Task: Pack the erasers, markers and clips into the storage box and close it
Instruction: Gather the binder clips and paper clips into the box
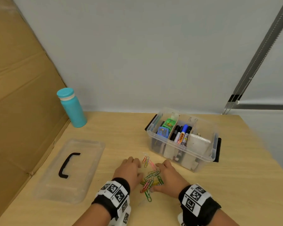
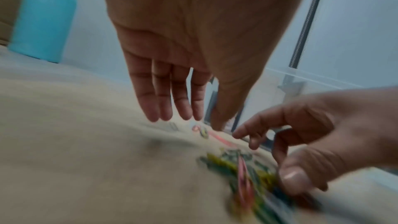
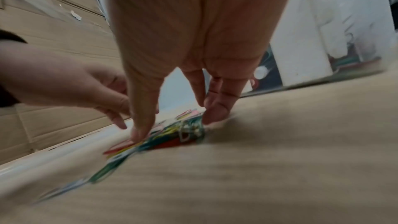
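Clips heaped between both hands at the table's near edge. Left hand flat-fingered, holding nothing. Right hand spread, thumb and fingertips pressing the pile. Storage box just far-right, lid left.

Pretty plain room tbh. There's a light wooden table with a pale grain, pushed right up against a flat grey-white wall. A big sheet of brown cardboard stands along the table's left edge like a screen. It's creased in a few places and has a strip of clear tape stuck on it. Off to the right is what looks like a roller blind, pale like the wall, with its grey bottom rail above the table's far corner. A metal bead chain runs down beside it through a small black fitting. The light is soft and even, and the shadows on the wood are faint.
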Available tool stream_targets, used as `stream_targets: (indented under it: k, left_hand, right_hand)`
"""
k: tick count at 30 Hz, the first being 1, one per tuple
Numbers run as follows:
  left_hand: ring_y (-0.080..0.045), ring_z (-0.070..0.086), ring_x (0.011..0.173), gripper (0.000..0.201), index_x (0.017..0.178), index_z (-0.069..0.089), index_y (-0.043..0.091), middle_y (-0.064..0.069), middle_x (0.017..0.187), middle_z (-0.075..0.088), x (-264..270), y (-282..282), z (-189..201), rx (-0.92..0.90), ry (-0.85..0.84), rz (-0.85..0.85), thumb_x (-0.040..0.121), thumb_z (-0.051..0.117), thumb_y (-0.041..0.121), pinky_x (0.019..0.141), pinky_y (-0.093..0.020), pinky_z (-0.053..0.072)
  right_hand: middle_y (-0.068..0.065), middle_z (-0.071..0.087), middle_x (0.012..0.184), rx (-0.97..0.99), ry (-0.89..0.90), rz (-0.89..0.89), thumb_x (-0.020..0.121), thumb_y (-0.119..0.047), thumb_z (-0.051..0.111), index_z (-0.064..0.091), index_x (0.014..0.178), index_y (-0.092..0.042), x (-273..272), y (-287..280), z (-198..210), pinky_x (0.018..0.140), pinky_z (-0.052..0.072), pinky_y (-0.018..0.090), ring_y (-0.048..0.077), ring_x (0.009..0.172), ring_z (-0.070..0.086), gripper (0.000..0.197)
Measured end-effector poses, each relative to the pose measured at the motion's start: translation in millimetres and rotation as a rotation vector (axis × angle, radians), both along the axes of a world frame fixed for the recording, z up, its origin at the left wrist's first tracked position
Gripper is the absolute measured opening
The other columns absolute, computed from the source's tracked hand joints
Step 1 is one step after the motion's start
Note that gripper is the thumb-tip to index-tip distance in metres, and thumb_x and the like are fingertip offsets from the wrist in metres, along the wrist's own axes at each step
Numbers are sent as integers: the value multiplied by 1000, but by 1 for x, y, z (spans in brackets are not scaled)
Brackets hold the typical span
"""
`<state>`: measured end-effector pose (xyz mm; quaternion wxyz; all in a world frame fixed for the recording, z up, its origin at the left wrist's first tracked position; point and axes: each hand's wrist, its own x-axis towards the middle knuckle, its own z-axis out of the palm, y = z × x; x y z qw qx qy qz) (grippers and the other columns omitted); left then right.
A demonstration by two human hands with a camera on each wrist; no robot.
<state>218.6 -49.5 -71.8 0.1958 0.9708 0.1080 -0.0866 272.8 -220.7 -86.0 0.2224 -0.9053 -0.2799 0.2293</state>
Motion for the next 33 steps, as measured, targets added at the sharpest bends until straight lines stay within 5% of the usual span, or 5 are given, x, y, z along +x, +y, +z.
stream_targets:
  k: [5,12,17,25,33]
  left_hand:
    - [-27,29,131,57,147,23,16,-6,147,30,40,11,-9,82,76,-186,93,41,19,107,-41,34]
    - [-13,31,122,53,145,33,25,5,138,37,8,12,-19,-65,24,-450,93,45,26,109,-32,31]
    - [-12,16,133,122,151,1,25,9,146,16,-18,20,-21,-23,148,-411,59,72,63,117,-33,20]
    - [-13,45,110,50,133,53,28,3,121,47,-4,9,-19,-62,-5,-347,85,65,33,96,-23,37]
    - [-25,57,103,29,119,58,16,-6,116,55,-1,-7,-9,107,49,-310,93,52,26,85,-33,46]
  right_hand:
    - [0,31,121,-89,-123,12,70,-69,56,37,134,-16,4,9,5,98,40,32,19,120,31,85]
    - [-3,23,126,-181,-45,-3,45,-79,67,22,140,-21,-22,-3,-3,97,45,36,18,118,30,121]
    - [2,22,132,-177,-55,-70,51,-68,75,18,143,-17,-36,-1,-7,99,44,33,21,119,38,120]
    - [4,37,125,-65,-111,-122,92,-32,54,43,125,-19,-30,16,-8,86,47,31,22,103,55,37]
    - [13,33,135,-260,-198,-29,94,-4,37,40,128,-11,-26,29,-7,82,40,30,28,115,45,35]
